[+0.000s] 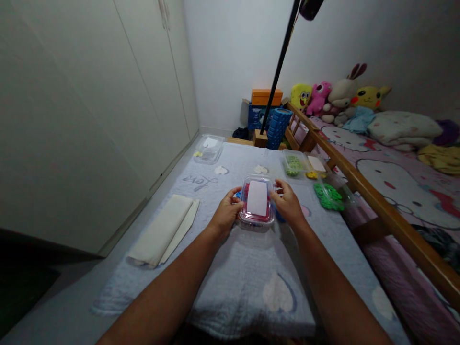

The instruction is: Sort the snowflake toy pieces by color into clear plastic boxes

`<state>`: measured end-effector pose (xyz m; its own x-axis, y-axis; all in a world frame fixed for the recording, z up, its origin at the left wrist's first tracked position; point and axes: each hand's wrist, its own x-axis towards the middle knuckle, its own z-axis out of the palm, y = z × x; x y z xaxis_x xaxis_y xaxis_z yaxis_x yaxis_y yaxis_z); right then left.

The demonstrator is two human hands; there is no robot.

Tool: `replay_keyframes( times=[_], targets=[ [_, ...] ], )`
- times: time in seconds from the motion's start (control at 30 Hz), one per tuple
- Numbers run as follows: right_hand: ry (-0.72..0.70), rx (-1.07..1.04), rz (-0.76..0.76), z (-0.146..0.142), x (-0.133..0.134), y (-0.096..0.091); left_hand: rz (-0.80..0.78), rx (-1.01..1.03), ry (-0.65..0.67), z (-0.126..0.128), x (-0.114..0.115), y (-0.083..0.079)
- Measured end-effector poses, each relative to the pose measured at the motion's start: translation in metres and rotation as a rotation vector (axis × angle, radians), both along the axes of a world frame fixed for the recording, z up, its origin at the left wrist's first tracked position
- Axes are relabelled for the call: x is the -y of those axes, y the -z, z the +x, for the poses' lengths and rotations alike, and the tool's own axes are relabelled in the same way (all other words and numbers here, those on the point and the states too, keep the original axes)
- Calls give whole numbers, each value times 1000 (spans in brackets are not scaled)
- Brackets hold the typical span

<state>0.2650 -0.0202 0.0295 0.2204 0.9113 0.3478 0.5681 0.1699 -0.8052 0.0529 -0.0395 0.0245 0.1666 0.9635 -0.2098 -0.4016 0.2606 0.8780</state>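
Observation:
A clear lidded plastic container with red and some blue contents is between my two hands, over the middle of the cloth. A blank white label lies on its lid. My left hand grips the left side, fingers bent around the edge. On the opposite side, my right hand holds the edge with thumb and fingers. Bits of blue show beside the container on both sides; whether they lie inside or beneath it I cannot tell.
Clear containers with light green pieces, yellow pieces and green pieces stand along the right edge by the wooden bed rail. Another clear container sits at the far left. Folded cream fabric or paper lies left.

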Motion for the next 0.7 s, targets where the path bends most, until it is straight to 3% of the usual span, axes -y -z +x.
replay_keyframes(
  times=[0.23, 0.53, 0.7],
  targets=[
    [84, 13, -30, -8, 22, -5, -8, 23, -3, 1, -1, 5],
    [89, -215, -123, -15, 19, -11, -15, 7, 21, 0, -2, 5],
    [84, -119, -117, -16, 23, -8, -9, 18, 19, 0, -2, 5]
  ],
)
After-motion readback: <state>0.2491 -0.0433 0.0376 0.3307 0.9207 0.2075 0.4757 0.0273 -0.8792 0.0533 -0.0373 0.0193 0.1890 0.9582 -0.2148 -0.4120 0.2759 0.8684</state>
